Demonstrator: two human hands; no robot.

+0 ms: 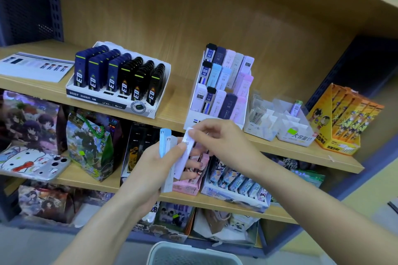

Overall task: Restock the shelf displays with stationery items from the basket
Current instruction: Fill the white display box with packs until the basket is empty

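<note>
My left grip (150, 163) is clamped round a small bundle of lead cases (164, 144), held upright in front of the wooden shelf (181, 101). My right grip (215, 135) pinches the top end of one pale case (183, 163) in that bundle, fingers curled on it. Both grips sit just below the tiered white rack (217, 84), which holds blue, lilac and dark cases. The basket (193, 253) rim shows at the bottom edge, between my forearms.

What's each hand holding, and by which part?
Left hand grips a bundle of lead cases around their middles. Right hand pinches one pale case at its top end.
</note>
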